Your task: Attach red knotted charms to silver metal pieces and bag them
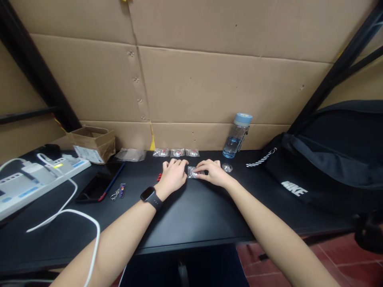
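A small clear plastic packet (192, 173) with a round silver piece inside lies on the black table between my hands. My right hand (213, 173) is closed on it from the right, with fingertips pressed on the plastic. At its left edge, my left hand (174, 174) has its fingers curled downward, and what they grip, if anything, is hidden. Small red pieces (159, 177) show just left of that hand. Beside my right wrist sits a round, shiny, clear piece (227, 168). Behind my hands stands a row of three similar packets (177, 153) with red inside.
A stack of clear bags (131, 155) and an open cardboard box (92, 143) are at the back left. Nearer are a phone (100, 183), a keychain (119, 192) and a white power strip (44, 183). A water bottle (236, 137) and black backpack (323, 171) stand right.
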A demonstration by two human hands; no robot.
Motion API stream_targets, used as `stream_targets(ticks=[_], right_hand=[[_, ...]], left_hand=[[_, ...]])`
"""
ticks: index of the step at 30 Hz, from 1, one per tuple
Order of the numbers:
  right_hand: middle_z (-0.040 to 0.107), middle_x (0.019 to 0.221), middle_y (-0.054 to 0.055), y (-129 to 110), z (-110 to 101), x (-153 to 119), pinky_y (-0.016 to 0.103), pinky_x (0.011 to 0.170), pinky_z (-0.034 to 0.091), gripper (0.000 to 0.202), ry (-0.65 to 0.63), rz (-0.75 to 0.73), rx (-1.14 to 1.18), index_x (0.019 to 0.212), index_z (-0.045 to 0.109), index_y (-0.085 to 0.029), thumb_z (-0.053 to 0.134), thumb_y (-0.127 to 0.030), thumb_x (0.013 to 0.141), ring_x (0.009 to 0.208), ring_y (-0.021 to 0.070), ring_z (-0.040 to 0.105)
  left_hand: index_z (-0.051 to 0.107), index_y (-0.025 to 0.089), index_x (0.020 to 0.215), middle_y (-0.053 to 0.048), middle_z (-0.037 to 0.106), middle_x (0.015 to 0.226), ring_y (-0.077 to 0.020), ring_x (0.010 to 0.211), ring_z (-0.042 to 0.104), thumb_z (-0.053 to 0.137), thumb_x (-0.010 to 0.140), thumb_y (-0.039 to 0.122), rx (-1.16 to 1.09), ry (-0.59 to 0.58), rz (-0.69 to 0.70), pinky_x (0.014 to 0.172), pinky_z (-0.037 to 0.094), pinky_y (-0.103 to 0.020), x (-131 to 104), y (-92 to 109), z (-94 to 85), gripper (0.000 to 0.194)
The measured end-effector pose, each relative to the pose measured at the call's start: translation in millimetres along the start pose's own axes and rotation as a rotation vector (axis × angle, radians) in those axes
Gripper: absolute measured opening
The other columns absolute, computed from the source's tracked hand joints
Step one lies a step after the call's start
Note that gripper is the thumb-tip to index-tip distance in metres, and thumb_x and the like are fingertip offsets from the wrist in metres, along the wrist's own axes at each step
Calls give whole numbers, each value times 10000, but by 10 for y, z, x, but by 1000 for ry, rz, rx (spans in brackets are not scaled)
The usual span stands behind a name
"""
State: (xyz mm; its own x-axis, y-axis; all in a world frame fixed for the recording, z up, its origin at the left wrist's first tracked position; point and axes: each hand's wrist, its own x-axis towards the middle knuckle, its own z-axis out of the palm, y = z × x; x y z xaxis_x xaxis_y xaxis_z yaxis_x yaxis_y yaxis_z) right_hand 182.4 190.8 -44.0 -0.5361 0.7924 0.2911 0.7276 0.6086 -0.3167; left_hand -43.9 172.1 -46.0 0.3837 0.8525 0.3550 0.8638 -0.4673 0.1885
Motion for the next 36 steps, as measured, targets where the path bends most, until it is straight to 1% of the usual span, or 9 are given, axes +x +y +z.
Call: stream_targets(ticks=[9, 14, 18, 20, 23, 26, 30, 33, 36], right_hand=[[769, 1152, 69, 538, -125, 240, 432, 921, 288, 284, 38, 345, -287, 1067, 775, -302, 605, -152, 897, 1110, 301, 633], [769, 1165, 67, 814, -128, 580, 430, 962, 344, 403, 0, 396, -365, 1114, 770, -304, 539, -82, 869, 1134, 289, 653], [754, 1208, 60, 976, -58, 709, 416, 987, 423, 445, 21, 352, -329, 1183, 744, -299, 530, -82, 858, 1154, 284, 664], [741, 1237, 68, 1041, -41, 699, 392, 1009, 457, 460, 45, 293, -266, 1235, 717, -267, 518, -85, 862, 1170, 265, 666], [708, 1293, 86, 1093, -93, 608, 362, 1066, 464, 471, 127, 193, -170, 1281, 678, -206, 506, -92, 858, 1202, 231, 653], [707, 1249, 119, 1059, -222, 444, 397, 1076, 473, 413, 225, 151, -146, 1222, 690, -169, 537, -131, 840, 1170, 247, 658], [707, 1158, 106, 936, -366, 131, 415, 1016, 511, 317, 315, 118, -94, 1136, 703, -193, 566, -220, 852, 1072, 251, 679], [691, 1171, 106, 894, -419, -106, 410, 926, 550, 299, 415, 156, -25, 1122, 700, -205, 584, -295, 861, 1046, 257, 680], [710, 1127, 104, 927, -478, -262, 386, 825, 573, 300, 380, 224, 39, 1096, 715, -208, 601, -361, 864, 993, 257, 693]], left_hand=[[638, 249, 1102, -77, 662, 1137, -301, 1135, 530, 538, 878, 193, -30, 38, 45, 925, 372, -471, -11, -50, 49, 251], [635, 256, 1178, -67, 615, 1222, -254, 1100, 592, 574, 883, 228, -123, 44, 188, 941, 448, -407, -7, -71, 59, 303], [659, 250, 1136, -65, 647, 1196, -247, 1155, 598, 579, 887, 237, -164, 128, 191, 999, 463, -367, 112, -420, -167, 262], [664, 239, 1118, -65, 675, 1169, -231, 1115, 622, 571, 898, 249, -187, 230, 93, 1007, 464, -341, 144, -762, -354, 239], [649, 208, 1149, -95, 714, 1120, -257, 1076, 645, 533, 935, 316, -113, 478, -334, 985, 458, -383, 89, -1311, -577, 266], [684, 232, 1121, -95, 752, 1094, -328, 1117, 643, 593, 892, 487, -52, 410, -612, 1005, 415, -471, -22, -1680, -625, 355], [769, 271, 949, -101, 773, 1067, -378, 1110, 650, 651, 816, 479, -60, 225, -736, 997, 386, -529, -86, -1862, -533, 274], [782, 270, 929, -106, 773, 1059, -381, 1097, 650, 635, 823, 412, -105, 327, -858, 970, 403, -533, -98, -1942, -516, 231], [766, 218, 932, -91, 774, 1010, -317, 1013, 668, 622, 851, 367, -171, 543, -886, 908, 452, -456, -132, -2019, -593, 222]])
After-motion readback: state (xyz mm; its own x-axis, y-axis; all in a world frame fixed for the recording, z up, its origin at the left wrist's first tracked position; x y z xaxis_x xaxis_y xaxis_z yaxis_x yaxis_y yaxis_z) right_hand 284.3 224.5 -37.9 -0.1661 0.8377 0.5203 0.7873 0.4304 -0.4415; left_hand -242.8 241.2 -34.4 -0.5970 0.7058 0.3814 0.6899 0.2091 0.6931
